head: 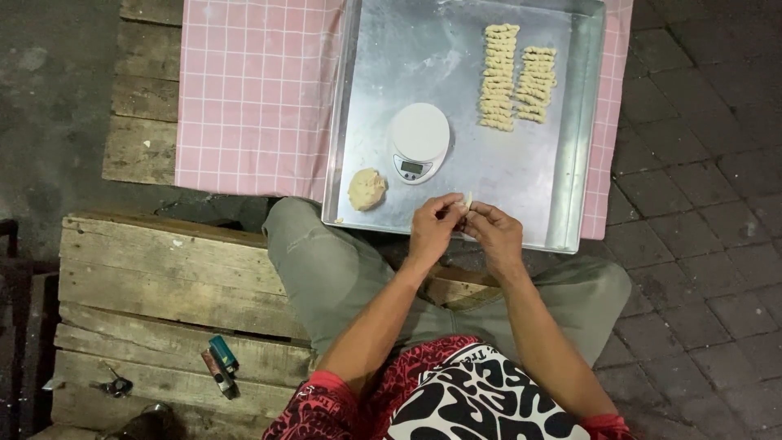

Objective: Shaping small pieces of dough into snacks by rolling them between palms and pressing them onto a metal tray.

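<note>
1. Left hand [433, 226] and right hand [494, 235]: together, fingertips pinched on a small piece of dough [467, 200].
2. Dough ball [366, 189]: left of left hand, on metal tray [562, 187].
3. Kitchen scale [418, 142]: just beyond left hand.
4. Rows of twisted dough strips [516, 76]: well beyond right hand.

Pink checked cloth [252, 98], silver tray [586, 122], white scale [419, 134], pale dough lump [366, 189].

Small grey screen [411, 168] on front of round white kitchen scale [419, 140], mid metal tray [570, 163].
</note>
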